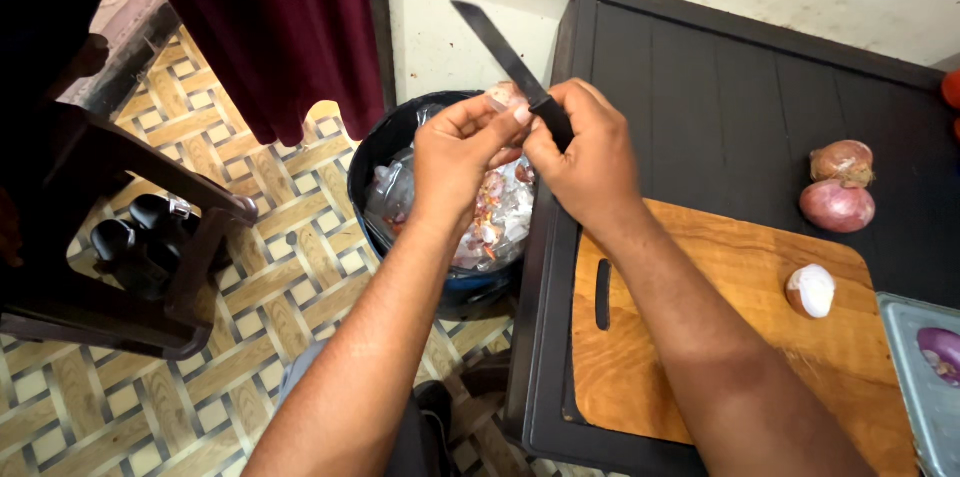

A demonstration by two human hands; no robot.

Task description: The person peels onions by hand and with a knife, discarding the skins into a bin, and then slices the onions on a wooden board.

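My left hand (462,152) holds a small pale onion (505,94) over a black waste bin (400,137). My right hand (585,157) grips the black handle of a knife (505,55), its dark blade pointing up and left, and the fingers of both hands meet at the onion. Most of the onion is hidden by my fingers.
A wooden cutting board (720,337) lies on a black table (740,97) with a peeled onion (810,290) on it. Two unpeeled red onions (838,187) sit behind it. A grey tray (925,377) holds a cut onion at right. A dark chair (110,237) stands at left.
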